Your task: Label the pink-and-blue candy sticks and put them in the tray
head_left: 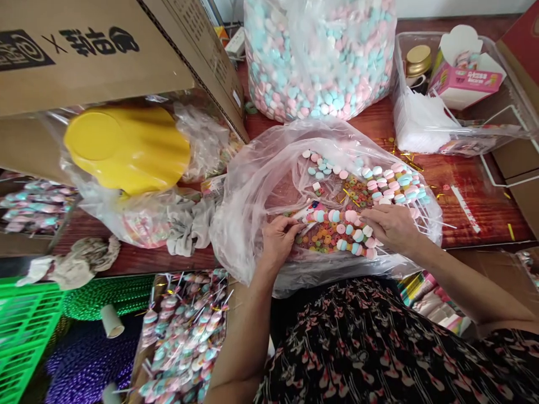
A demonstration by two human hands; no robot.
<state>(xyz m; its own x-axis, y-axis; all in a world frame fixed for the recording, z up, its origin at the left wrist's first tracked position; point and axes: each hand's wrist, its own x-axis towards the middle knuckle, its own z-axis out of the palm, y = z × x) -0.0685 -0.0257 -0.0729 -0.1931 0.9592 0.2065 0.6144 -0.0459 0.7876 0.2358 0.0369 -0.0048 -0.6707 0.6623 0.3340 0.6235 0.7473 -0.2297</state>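
Between my hands lies a candy skewer [334,216] of pink, blue and white marshmallow pieces, held level over an open clear plastic bag [248,168]. My left hand [278,240] is closed in a pinch at its left end; exactly what the fingertips press on is partly hidden. The skewer's right end sits in the closed fingers of my right hand [391,227]. Beneath it are small ring-shaped candies [322,241] in orange, green and red. More filled skewers [393,182] are piled beyond my right hand, and loose marshmallow pieces [324,164] lie farther back.
A large bag of marshmallows [320,62] stands at the back. At back right is a clear plastic bin [421,132] with a pink box [467,84]. To the left are a yellow bowl [138,148], a tall carton [101,62] and a box of wrapped skewers [189,336].
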